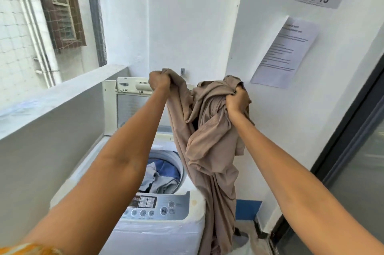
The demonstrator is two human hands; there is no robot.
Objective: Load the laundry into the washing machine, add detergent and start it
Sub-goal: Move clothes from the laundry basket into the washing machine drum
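— How do we get this in cleanly?
— We swing the beige garment (209,136) left over the washing machine (166,211) drum and feed its hanging tail in first.
— Where is it?
— Gripped in both fists, left hand (159,81) and right hand (236,99), raised high, its tail draped past the machine's right side.

Soft matt cloth garment (209,130); glossy white plastic washing machine (178,232).

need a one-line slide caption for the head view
Both hands, left hand and right hand, hold a beige garment above the open top-load washing machine, clothes already in its drum.
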